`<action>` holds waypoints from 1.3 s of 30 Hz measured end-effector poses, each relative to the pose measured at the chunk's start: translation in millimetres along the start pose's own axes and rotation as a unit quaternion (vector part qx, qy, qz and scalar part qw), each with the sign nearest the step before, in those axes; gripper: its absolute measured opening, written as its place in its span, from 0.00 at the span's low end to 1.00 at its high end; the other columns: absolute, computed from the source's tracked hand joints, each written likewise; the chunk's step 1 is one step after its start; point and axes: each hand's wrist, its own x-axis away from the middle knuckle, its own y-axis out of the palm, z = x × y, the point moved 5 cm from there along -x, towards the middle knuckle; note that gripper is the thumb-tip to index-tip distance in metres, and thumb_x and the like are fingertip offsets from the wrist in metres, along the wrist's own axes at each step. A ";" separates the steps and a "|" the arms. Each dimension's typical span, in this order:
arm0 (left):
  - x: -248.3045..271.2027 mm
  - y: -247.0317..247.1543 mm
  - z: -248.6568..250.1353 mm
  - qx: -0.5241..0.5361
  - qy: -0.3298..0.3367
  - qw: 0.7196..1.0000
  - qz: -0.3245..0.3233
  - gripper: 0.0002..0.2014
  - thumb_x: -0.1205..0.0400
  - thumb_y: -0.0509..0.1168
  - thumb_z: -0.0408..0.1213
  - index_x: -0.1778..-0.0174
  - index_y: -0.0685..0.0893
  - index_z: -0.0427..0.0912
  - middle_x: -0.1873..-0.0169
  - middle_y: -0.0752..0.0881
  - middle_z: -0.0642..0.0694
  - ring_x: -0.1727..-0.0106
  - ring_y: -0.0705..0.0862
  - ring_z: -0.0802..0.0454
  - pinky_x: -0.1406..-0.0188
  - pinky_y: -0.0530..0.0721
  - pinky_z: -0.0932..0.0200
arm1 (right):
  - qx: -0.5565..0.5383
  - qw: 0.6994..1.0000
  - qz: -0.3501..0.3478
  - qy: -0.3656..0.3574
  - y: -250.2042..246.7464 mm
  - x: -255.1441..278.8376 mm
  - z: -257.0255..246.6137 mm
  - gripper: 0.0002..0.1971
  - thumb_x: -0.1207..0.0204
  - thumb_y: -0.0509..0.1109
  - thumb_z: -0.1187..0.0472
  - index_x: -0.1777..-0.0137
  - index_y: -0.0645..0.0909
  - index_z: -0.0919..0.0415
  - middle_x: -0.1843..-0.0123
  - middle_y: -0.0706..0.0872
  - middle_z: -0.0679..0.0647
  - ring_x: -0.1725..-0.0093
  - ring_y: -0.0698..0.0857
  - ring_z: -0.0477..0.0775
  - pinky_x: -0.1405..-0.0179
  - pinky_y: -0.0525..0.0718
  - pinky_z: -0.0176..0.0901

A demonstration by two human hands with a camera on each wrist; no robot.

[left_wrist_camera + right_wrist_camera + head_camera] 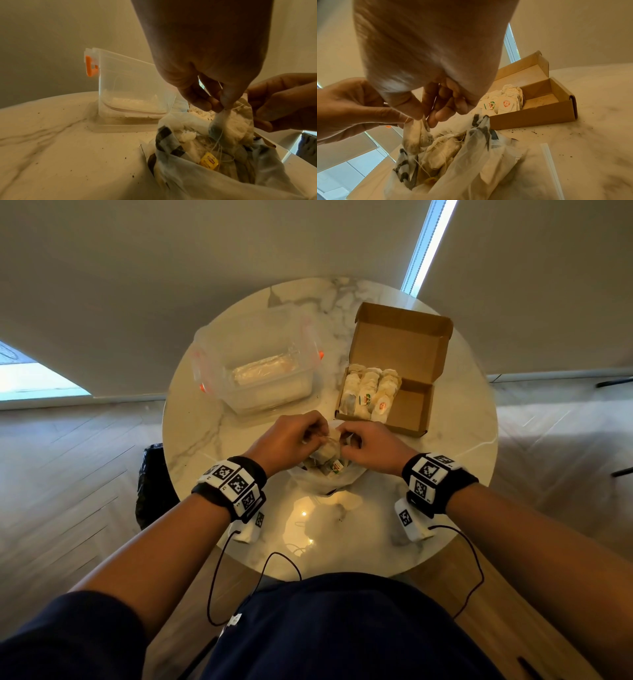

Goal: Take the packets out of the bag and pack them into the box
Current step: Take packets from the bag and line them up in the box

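Observation:
A white plastic bag (329,477) with dark print lies open on the marble table, with several tea packets inside (443,152), one with a yellow tag (209,160). Just above its mouth hangs one packet (236,127), strings trailing into the bag. My left hand (317,438) pinches its top corner from the left. From the right, my right hand (346,440) pinches the same packet (416,135). The open cardboard box (416,409) stands behind to the right, with three rows of packets (370,392) filling its left part; its right part is bare.
A clear plastic container (260,371) with orange clips stands at the back left of the round table (462,440). Dark crumbs are scattered on the table top. A white strip (551,169) lies right of the bag. A black bin (150,484) stands beside the table's left edge.

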 end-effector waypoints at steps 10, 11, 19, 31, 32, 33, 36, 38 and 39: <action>0.9 1.0 1.9 0.005 0.011 1.000 0.014 0.10 0.18 0.71 0.37 0.42 0.84 0.46 0.52 0.88 0.53 0.50 0.87 0.60 0.47 0.87 0.54 | 0.006 1.000 0.001 0.005 3.3 -1.1 4.7 0.07 0.21 0.74 0.52 0.53 0.88 0.55 0.64 0.85 0.44 0.67 0.79 0.38 0.67 0.73 0.28; 0.8 1.0 1.8 0.004 0.011 1.000 0.016 0.10 0.18 0.71 0.37 0.41 0.84 0.46 0.52 0.89 0.53 0.50 0.87 0.60 0.47 0.87 0.55 | 0.005 1.000 -0.001 0.004 3.9 -0.8 4.8 0.06 0.21 0.75 0.53 0.53 0.88 0.55 0.64 0.84 0.44 0.67 0.79 0.38 0.67 0.73 0.28; 2.2 8.2 -6.0 -0.018 -0.012 0.999 -0.036 0.12 0.17 0.70 0.39 0.38 0.82 0.49 0.50 0.88 0.54 0.53 0.86 0.58 0.51 0.87 0.54 | 0.018 0.999 0.029 0.031 -5.2 -0.9 10.5 0.08 0.16 0.69 0.56 0.44 0.86 0.58 0.51 0.87 0.49 0.54 0.82 0.43 0.57 0.76 0.29; -6.6 11.0 -7.5 0.000 -0.077 0.996 -0.035 0.34 0.20 0.72 0.53 0.20 0.67 0.51 0.39 0.80 0.56 0.55 0.86 0.63 0.52 0.84 0.66 | -0.007 0.998 0.062 0.026 -17.5 -1.8 7.9 0.07 0.16 0.69 0.55 0.46 0.85 0.55 0.53 0.88 0.48 0.54 0.83 0.42 0.56 0.80 0.34; -8.7 9.9 -6.5 -0.007 -0.076 0.997 -0.030 0.34 0.19 0.71 0.54 0.19 0.67 0.51 0.40 0.79 0.57 0.53 0.86 0.62 0.52 0.82 0.66 | -0.008 0.998 0.057 0.020 -17.5 -1.6 6.3 0.07 0.16 0.69 0.54 0.46 0.86 0.56 0.53 0.88 0.48 0.54 0.84 0.43 0.56 0.80 0.34; -10.7 8.7 -5.6 -0.015 -0.070 0.997 -0.025 0.31 0.18 0.70 0.53 0.21 0.70 0.51 0.41 0.79 0.57 0.52 0.85 0.61 0.51 0.82 0.65 | -0.012 0.998 0.055 0.014 -17.2 -1.3 4.9 0.07 0.16 0.70 0.54 0.45 0.86 0.56 0.53 0.88 0.47 0.54 0.84 0.43 0.56 0.80 0.33; -16.0 3.0 1.1 -0.033 -0.002 0.999 0.005 0.14 0.15 0.68 0.47 0.36 0.84 0.46 0.52 0.88 0.53 0.55 0.85 0.57 0.54 0.85 0.55 | -0.019 0.998 0.055 0.005 -16.6 0.0 3.8 0.06 0.18 0.72 0.55 0.47 0.85 0.55 0.55 0.87 0.45 0.58 0.83 0.41 0.59 0.79 0.30; -17.8 1.3 3.9 -0.026 0.018 0.999 0.014 0.11 0.15 0.68 0.46 0.40 0.86 0.45 0.55 0.89 0.52 0.57 0.84 0.59 0.56 0.83 0.61 | -0.018 0.999 0.045 0.004 -15.2 0.6 5.0 0.05 0.19 0.73 0.55 0.48 0.85 0.54 0.56 0.86 0.43 0.59 0.81 0.38 0.60 0.78 0.28; -18.6 1.0 5.0 -0.025 0.022 0.999 0.016 0.11 0.15 0.68 0.46 0.40 0.86 0.46 0.55 0.89 0.53 0.58 0.83 0.61 0.57 0.81 0.67 | -0.015 0.999 0.040 0.003 -14.3 0.6 5.5 0.05 0.19 0.74 0.54 0.48 0.85 0.53 0.57 0.85 0.43 0.59 0.81 0.37 0.60 0.78 0.29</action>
